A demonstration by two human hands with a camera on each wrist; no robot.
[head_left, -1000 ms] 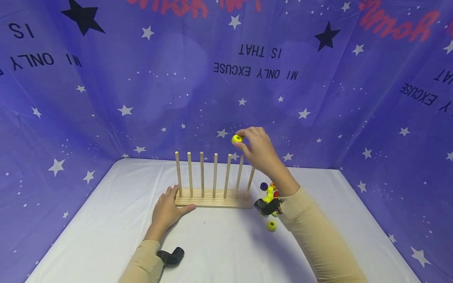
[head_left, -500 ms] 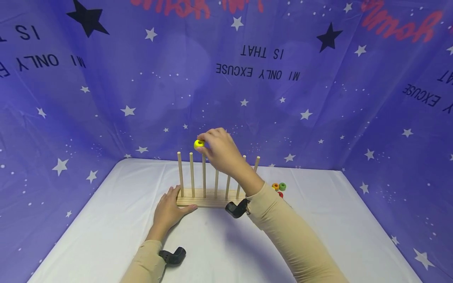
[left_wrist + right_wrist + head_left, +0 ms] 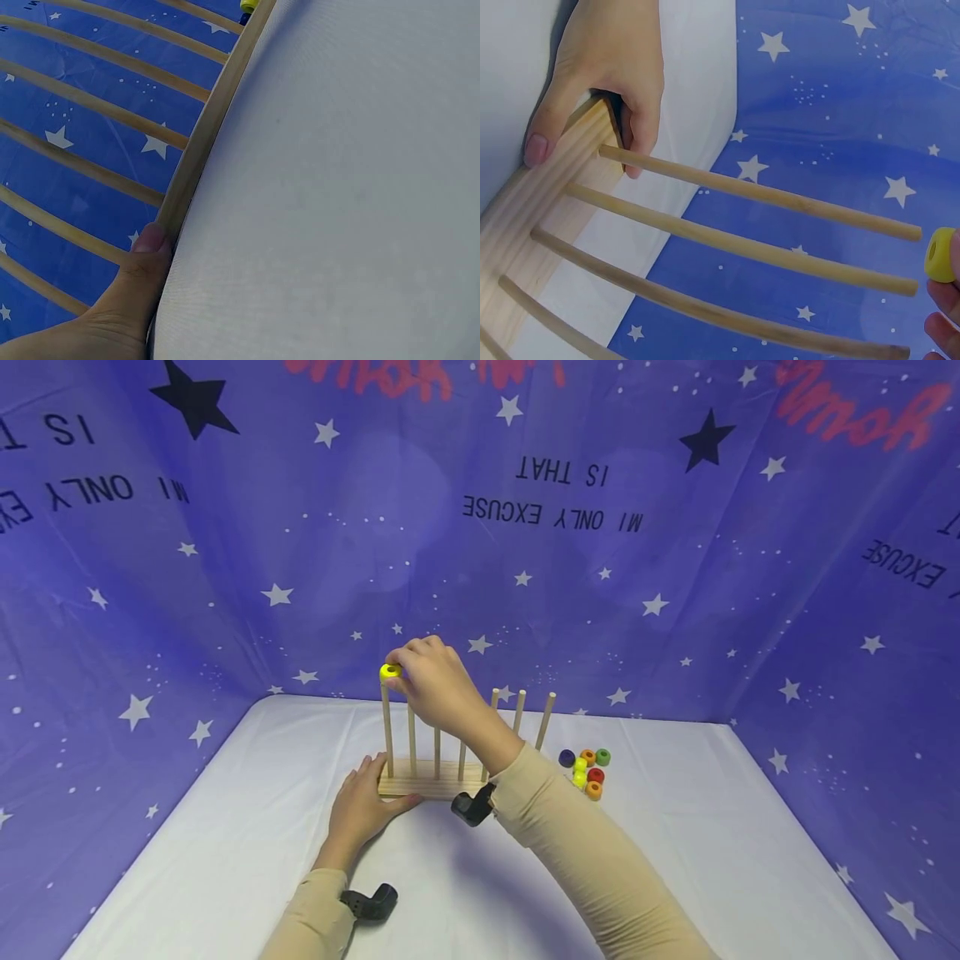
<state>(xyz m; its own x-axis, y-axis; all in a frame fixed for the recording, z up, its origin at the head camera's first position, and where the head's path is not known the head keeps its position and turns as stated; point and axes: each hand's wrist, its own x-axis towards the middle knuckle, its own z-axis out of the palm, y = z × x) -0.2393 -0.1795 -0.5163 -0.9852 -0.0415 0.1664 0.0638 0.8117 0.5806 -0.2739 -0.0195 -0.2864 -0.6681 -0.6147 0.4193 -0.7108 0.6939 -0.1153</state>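
Observation:
A wooden peg rack (image 3: 420, 787) with several upright pegs stands on the table. My left hand (image 3: 362, 806) grips the left end of its base, thumb along the front edge and fingers behind, as the right wrist view shows. Up at the tip of the leftmost peg (image 3: 387, 727), my right hand (image 3: 438, 691) pinches a yellow bead (image 3: 389, 673) between thumb and fingers. In the right wrist view the bead (image 3: 939, 256), its hole facing the pegs, sits just beyond the end of that peg (image 3: 780, 196). My right hand and forearm hide parts of the middle pegs.
Right of the rack lies a cluster of loose beads, among them a dark blue bead (image 3: 567, 758), a green bead (image 3: 603, 757), a red bead (image 3: 596, 775) and several yellow and orange ones. A purple star-patterned curtain (image 3: 480, 568) surrounds the white tabletop (image 3: 675, 835).
My right hand has carried the yellow bead leftward and slightly down, from above the right-hand pegs to the leftmost peg's tip. The left hand keeps its grip on the base.

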